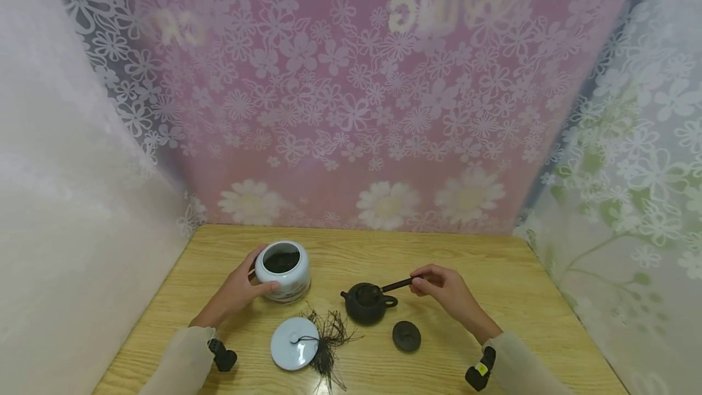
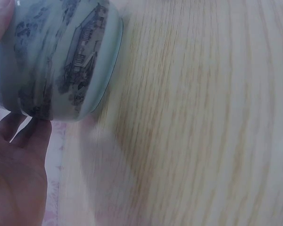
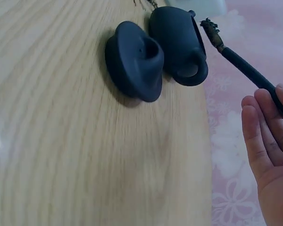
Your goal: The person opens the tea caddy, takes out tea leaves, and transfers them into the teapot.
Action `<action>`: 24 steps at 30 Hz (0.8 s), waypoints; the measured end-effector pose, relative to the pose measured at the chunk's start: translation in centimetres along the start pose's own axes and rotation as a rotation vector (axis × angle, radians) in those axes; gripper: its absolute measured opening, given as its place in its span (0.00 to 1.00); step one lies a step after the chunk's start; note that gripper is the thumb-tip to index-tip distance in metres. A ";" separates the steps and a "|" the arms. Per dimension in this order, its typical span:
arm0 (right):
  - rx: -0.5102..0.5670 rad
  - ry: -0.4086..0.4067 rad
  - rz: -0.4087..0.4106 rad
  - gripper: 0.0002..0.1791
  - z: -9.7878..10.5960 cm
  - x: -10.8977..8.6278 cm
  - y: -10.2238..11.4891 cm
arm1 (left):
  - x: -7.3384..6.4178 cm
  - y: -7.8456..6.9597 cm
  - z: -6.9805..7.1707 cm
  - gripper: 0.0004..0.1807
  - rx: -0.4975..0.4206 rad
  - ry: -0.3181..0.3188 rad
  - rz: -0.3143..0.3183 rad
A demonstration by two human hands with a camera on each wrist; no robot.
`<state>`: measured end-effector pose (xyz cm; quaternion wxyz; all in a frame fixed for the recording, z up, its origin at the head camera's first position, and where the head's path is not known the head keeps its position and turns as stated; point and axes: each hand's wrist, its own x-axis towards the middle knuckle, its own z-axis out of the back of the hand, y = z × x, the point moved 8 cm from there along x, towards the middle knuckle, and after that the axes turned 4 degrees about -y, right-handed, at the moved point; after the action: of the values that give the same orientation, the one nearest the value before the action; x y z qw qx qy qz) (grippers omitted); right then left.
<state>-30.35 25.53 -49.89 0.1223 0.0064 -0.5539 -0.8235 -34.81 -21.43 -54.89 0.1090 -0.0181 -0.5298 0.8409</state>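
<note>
My left hand (image 1: 238, 288) grips a white porcelain jar (image 1: 294, 288) by its side, thumb in front and fingers behind. Dark tea leaves (image 1: 282, 263) show inside its open mouth, and the left wrist view shows a painted building on its wall. Between thumb and fingers, my right hand (image 1: 450, 294) pinches the dark handle of a tea scoop (image 3: 247, 70). Tea leaves (image 3: 208, 27) are heaped on the scoop's tip, which is over the open mouth of a small black teapot (image 1: 366, 313). The teapot's handle points towards my right hand.
The black teapot lid (image 1: 406, 336) lies on the wooden table (image 1: 477, 358), to the right of the teapot. Left of the teapot, nearer me, rests a white jar lid (image 1: 286, 346) with a bundle of thin dark strands (image 1: 327, 355) beside it. Patterned curtains (image 1: 351, 108) surround the table.
</note>
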 end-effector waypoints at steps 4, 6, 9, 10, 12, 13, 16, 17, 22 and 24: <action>-0.101 -0.009 0.056 0.14 0.0 0.1 0.6 | -0.1 0.0 0.0 0.61 -0.002 -0.001 0.005; -0.183 -0.026 0.111 0.12 0.0 0.2 1.4 | -0.1 -0.1 0.0 0.61 0.000 0.000 0.006; -0.318 -0.046 0.222 0.10 -0.2 0.3 3.0 | -0.2 -0.3 0.0 0.61 0.003 0.000 0.008; -0.356 -0.053 0.256 0.10 -0.4 0.3 3.5 | -0.2 -0.3 0.0 0.61 0.002 0.000 0.009; -0.424 -0.059 0.315 0.10 -0.6 0.4 4.6 | -0.2 -0.4 0.1 0.61 -0.001 -0.003 0.011; -0.447 -0.059 0.340 0.10 -0.8 0.4 5.0 | -0.2 -0.4 0.1 0.61 -0.002 -0.003 0.010; -0.502 -0.056 0.407 0.11 -1.1 0.4 6.1 | -0.2 -0.4 0.1 0.61 -0.007 -0.006 0.009; -0.521 -0.055 0.431 0.11 -1.2 0.3 6.4 | -0.2 -0.4 0.1 0.61 -0.008 -0.006 0.009; -0.580 -0.059 0.542 0.12 -1.3 0.0 7.9 | -0.3 -0.6 0.1 0.61 -0.010 -0.003 0.016; -0.584 -0.064 0.561 0.12 -1.1 0.0 8.3 | -0.4 -0.8 0.1 0.61 -0.010 0.000 0.021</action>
<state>-28.55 21.61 -42.76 0.3214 -0.2057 -0.2804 -0.8808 -34.28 -21.23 -54.20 0.1000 -0.0240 -0.5337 0.8394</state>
